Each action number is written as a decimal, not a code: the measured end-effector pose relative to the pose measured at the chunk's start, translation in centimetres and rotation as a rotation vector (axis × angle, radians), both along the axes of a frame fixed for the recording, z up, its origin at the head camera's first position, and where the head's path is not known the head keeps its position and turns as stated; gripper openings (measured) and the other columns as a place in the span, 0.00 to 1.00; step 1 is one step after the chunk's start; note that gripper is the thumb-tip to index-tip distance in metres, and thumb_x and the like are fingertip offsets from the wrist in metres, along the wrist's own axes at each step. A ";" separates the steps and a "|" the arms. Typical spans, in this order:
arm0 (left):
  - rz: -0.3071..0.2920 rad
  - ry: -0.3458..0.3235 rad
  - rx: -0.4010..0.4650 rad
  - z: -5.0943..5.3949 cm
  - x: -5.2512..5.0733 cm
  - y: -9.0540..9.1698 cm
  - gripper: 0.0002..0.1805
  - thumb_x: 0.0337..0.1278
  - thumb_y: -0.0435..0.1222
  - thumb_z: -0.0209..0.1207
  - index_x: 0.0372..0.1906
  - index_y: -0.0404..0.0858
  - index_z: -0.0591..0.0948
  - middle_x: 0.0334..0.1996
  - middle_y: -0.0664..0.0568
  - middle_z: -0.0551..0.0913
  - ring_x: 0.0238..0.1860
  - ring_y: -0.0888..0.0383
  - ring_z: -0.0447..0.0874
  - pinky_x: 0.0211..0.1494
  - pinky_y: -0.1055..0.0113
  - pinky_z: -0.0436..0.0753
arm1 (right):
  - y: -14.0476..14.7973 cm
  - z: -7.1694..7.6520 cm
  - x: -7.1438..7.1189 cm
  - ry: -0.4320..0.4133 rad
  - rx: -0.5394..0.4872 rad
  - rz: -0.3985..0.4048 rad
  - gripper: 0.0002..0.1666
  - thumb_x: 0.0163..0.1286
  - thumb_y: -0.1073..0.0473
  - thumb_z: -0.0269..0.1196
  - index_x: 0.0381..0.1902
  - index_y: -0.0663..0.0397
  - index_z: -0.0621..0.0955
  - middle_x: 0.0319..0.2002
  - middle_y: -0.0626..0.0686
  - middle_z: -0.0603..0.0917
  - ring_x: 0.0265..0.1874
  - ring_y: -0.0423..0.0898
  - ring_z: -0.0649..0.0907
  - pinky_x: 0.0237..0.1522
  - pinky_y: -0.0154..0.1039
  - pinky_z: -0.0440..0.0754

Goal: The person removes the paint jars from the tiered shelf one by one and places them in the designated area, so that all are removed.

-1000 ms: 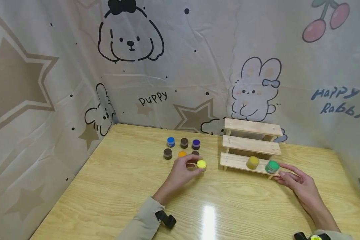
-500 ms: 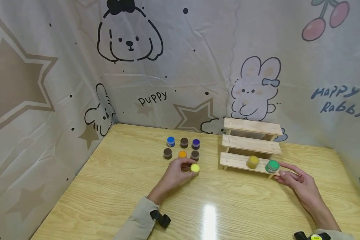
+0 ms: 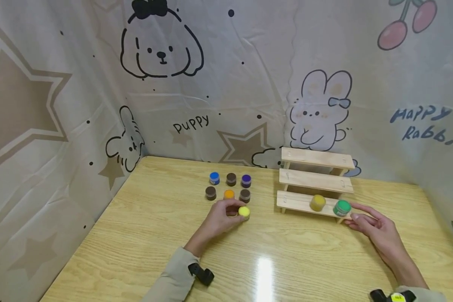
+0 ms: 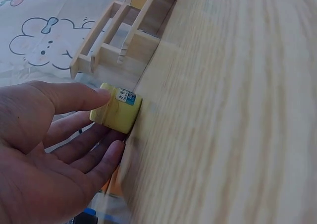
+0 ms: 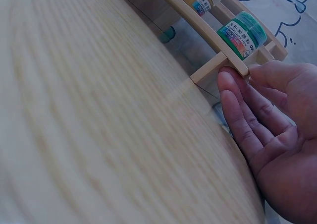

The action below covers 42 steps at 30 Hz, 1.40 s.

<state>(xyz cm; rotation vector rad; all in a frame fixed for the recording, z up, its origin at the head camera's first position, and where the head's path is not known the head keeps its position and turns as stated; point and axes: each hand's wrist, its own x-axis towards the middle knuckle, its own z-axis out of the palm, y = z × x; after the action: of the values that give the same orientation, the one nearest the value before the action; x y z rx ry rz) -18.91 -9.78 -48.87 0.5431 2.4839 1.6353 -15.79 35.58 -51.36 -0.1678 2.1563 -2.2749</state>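
Note:
Between the thumb and fingers of my left hand (image 3: 220,218) is a small yellow paint jar (image 3: 244,212), pinched low at the table top. The left wrist view shows its printed label and its base at the wood. My right hand (image 3: 379,235) holds the right end of the lowest step of a three-step wooden stand (image 3: 296,202), thumb at the edge and fingers underneath. On that step, a green paint jar (image 3: 342,207) stands near this hand, with an ochre-yellow paint jar (image 3: 318,203) to its left.
Beyond my left hand, several jars stand in two rows: blue (image 3: 214,178), dark brown (image 3: 231,179) and purple (image 3: 246,180) behind; brown (image 3: 210,193), orange (image 3: 229,194) and another dark one (image 3: 245,195) in front. A printed curtain (image 3: 249,92) hangs behind the table.
My left hand has carried the yellow paint jar left and slightly nearer to me, uncovering the dark jar at the front right of the group. The right hand stays at the stand.

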 end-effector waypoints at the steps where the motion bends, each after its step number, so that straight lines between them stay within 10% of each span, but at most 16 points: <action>1: 0.001 -0.003 -0.001 0.0 0.0 0.0 0.17 0.59 0.26 0.70 0.53 0.31 0.85 0.50 0.43 0.85 0.49 0.49 0.86 0.54 0.63 0.86 | 0.0 0.1 0.0 0.000 0.002 -0.001 0.19 0.77 0.67 0.61 0.62 0.49 0.81 0.45 0.48 0.91 0.41 0.43 0.90 0.45 0.35 0.86; 17: -0.005 0.013 0.022 0.4 -0.2 -0.3 0.19 0.60 0.25 0.68 0.56 0.28 0.83 0.52 0.41 0.85 0.50 0.47 0.86 0.54 0.64 0.86 | -0.3 0.0 -0.5 0.004 0.010 0.008 0.20 0.77 0.66 0.61 0.63 0.51 0.80 0.44 0.50 0.91 0.42 0.43 0.90 0.46 0.36 0.86; 25: 0.028 0.133 0.007 1.8 0.4 0.5 0.18 0.61 0.25 0.68 0.56 0.29 0.83 0.55 0.41 0.85 0.57 0.46 0.83 0.61 0.55 0.82 | -0.2 -0.2 -0.7 0.006 -0.004 0.025 0.21 0.77 0.67 0.60 0.65 0.52 0.79 0.45 0.50 0.91 0.42 0.44 0.90 0.46 0.37 0.86; 42: -0.045 0.189 0.085 2.9 1.1 5.1 0.16 0.65 0.29 0.66 0.57 0.33 0.84 0.53 0.46 0.86 0.55 0.48 0.84 0.61 0.50 0.82 | 0.0 0.0 -0.1 0.021 0.002 0.020 0.21 0.77 0.68 0.60 0.65 0.54 0.79 0.46 0.49 0.90 0.43 0.43 0.90 0.46 0.36 0.86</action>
<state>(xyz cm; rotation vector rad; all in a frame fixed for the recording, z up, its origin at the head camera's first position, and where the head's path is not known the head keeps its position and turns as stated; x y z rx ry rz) -17.77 -4.67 -45.93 0.7935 2.5176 1.7545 -15.91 35.61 -51.40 -0.2139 2.1562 -2.2707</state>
